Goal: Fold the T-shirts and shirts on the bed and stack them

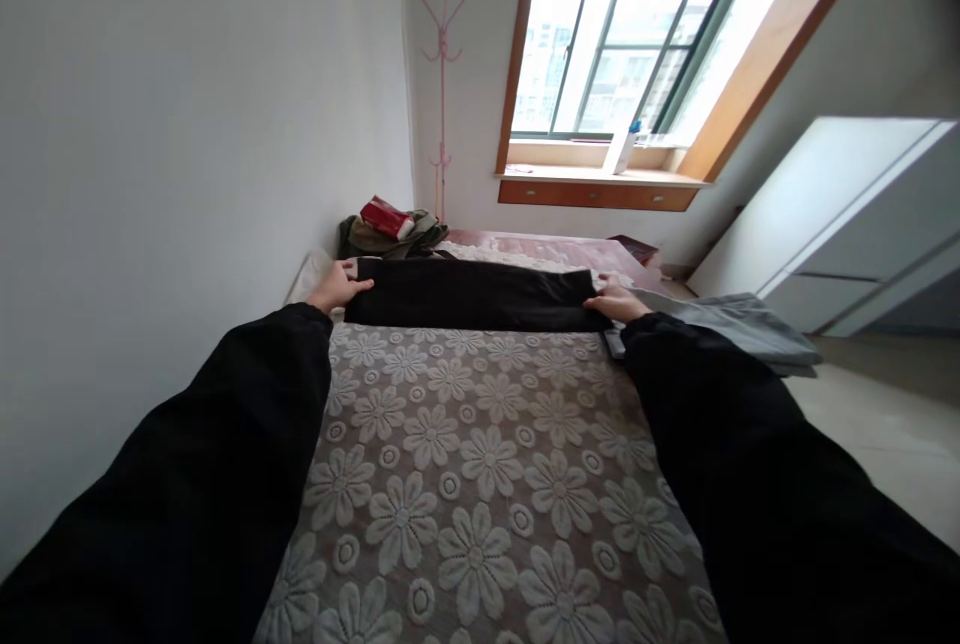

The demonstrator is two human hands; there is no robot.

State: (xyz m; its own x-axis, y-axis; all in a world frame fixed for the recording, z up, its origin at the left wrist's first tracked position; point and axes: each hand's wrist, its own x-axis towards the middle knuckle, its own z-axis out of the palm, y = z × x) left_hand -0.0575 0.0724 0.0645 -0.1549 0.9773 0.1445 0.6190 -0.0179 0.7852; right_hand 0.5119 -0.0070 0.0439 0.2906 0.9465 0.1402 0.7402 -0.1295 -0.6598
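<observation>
A black garment [472, 294], perhaps trousers, stretches in a long folded strip across the far part of the flower-patterned cover [480, 464]. My left hand [341, 287] pinches its left end between thumb and fingers. At the opposite end, my right hand [616, 301] grips the cloth in the same way. The strip looks nearly level and taut between both hands; whether it rests on the cover or hangs just above it, I cannot tell. Just beyond my right wrist lies folded grey cloth [742, 329].
A red packet [386, 218] sits on dark green cloth [352, 239] by the left wall. Behind stand a pink coat rack [442, 94] and a window with a drawered sill [600, 194]. A white cabinet [810, 214] leans into view at right.
</observation>
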